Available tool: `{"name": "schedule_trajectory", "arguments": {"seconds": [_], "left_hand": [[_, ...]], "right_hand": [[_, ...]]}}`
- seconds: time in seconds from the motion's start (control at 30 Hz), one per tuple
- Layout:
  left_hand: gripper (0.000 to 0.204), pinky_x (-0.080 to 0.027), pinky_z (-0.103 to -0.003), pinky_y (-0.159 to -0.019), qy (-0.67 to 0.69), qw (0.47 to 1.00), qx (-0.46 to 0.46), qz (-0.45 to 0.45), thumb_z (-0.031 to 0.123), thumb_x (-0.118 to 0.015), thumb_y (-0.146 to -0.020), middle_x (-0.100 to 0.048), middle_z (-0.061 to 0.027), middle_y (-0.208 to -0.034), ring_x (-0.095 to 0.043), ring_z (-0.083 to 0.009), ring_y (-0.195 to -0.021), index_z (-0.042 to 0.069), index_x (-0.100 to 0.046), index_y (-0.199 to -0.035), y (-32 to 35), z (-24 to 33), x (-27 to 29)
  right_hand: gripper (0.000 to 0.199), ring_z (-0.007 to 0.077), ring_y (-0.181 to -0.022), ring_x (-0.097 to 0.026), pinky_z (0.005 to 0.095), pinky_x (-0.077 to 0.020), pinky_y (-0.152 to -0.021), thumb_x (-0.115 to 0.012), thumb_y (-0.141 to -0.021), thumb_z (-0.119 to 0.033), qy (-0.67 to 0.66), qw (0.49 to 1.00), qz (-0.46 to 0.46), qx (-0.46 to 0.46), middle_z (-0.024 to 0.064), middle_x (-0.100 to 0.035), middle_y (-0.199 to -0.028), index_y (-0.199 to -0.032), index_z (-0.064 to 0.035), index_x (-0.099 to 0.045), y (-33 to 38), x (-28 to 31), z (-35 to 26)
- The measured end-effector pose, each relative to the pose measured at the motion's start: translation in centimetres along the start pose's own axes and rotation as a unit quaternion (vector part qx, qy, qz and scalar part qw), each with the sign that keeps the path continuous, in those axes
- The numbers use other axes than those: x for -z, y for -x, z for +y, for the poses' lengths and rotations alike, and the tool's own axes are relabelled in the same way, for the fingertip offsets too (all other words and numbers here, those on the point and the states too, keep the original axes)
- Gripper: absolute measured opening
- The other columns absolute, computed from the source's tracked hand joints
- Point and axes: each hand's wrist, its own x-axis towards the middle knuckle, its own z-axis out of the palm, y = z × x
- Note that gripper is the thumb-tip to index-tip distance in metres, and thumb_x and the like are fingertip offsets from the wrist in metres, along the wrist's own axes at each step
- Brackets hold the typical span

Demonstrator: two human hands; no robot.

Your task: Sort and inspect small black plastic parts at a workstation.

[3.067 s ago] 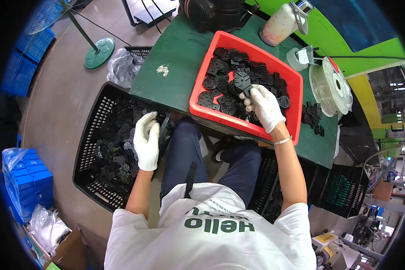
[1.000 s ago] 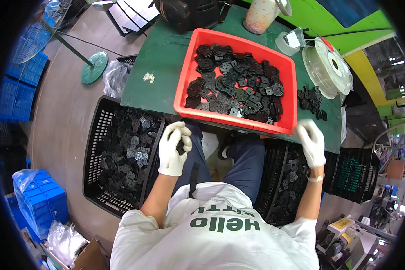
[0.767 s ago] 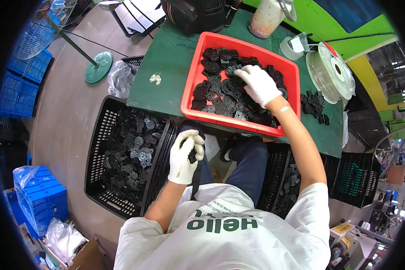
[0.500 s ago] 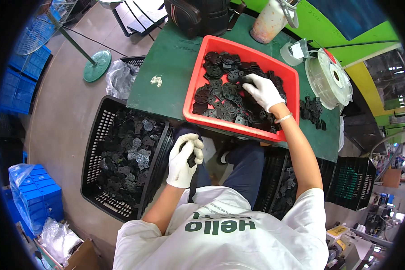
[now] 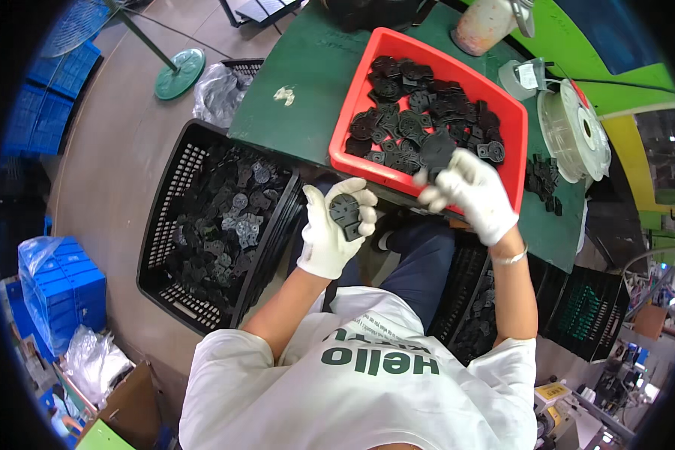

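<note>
In my white-gloved left hand (image 5: 324,238) lies a round black plastic part (image 5: 345,213) with a short tab, gripped between thumb and curled fingers. My right hand (image 5: 474,193), gloved too and somewhat smeared by motion, is closed at the near edge of a red tray (image 5: 352,112). A flat black plastic part (image 5: 437,148) stands up from its fingertips. Many similar black parts (image 5: 409,124) lie heaped inside the tray, on the green table.
Left of my legs stands a black crate (image 5: 151,247) full of black parts; another crate (image 5: 461,300) sits under the table at right. Small black pieces (image 5: 541,180) and a spool (image 5: 577,135) lie right of the tray. A fan base (image 5: 180,75) stands on the floor.
My right hand has drawn back from inside the tray to its near edge, bringing a black part. My left hand has moved slightly up and right, and its part now shows.
</note>
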Motion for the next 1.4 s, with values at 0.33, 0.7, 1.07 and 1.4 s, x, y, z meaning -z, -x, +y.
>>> {"name": "schedule_trajectory", "arguments": {"seconds": [0.33,0.7,1.07,1.4], "left_hand": [[0.025,-0.048,-0.031,-0.078,-0.053,0.996,-0.068,0.011,0.009,-0.050,-0.090,-0.058,-0.0099,-0.101,-0.058,-0.0190,-0.090,0.005,-0.051,-0.114,1.1,0.2,0.3],[0.037,-0.048,-0.054,-0.090,0.101,0.994,0.023,-0.034,0.004,-0.049,-0.084,-0.053,-0.0179,-0.119,-0.056,-0.0354,-0.107,0.009,-0.046,-0.121,1.3,1.0,-0.1],[0.038,-0.054,-0.041,-0.077,-0.026,0.999,-0.003,-0.046,0.020,-0.057,-0.090,-0.056,-0.0148,-0.112,-0.061,-0.0241,-0.093,0.006,-0.044,-0.123,1.2,0.8,0.3],[0.048,-0.054,-0.035,-0.079,-0.066,0.992,0.007,-0.108,0.031,-0.059,-0.089,-0.055,-0.0110,-0.112,-0.060,-0.0204,-0.095,0.004,-0.042,-0.125,1.9,0.7,-0.8]], "right_hand": [[0.022,0.0338,-0.064,-0.061,0.0424,-0.0477,-0.056,-0.056,-0.087,-0.028,0.449,0.839,-0.019,0.307,0.0173,-0.061,-0.073,-0.089,-0.0066,-0.054,-1.1,-6.2,1.6],[0.051,0.0393,-0.099,-0.055,0.0409,-0.0472,-0.084,-0.075,-0.071,-0.029,0.586,0.806,0.018,0.083,0.0193,-0.052,-0.106,-0.112,-0.0082,-0.053,-14.1,-3.3,1.8],[0.019,0.0330,-0.074,-0.061,0.0366,-0.0484,-0.064,-0.061,-0.080,-0.006,0.392,0.834,0.184,0.342,0.0157,-0.063,-0.092,-0.098,-0.0031,-0.058,-4.5,-3.8,1.2],[0.020,0.0264,-0.073,-0.062,0.0344,-0.0503,-0.065,-0.065,-0.070,-0.006,0.455,0.744,0.146,0.467,0.0084,-0.062,-0.085,-0.091,-0.0071,-0.065,2.0,-6.0,5.5]]}}
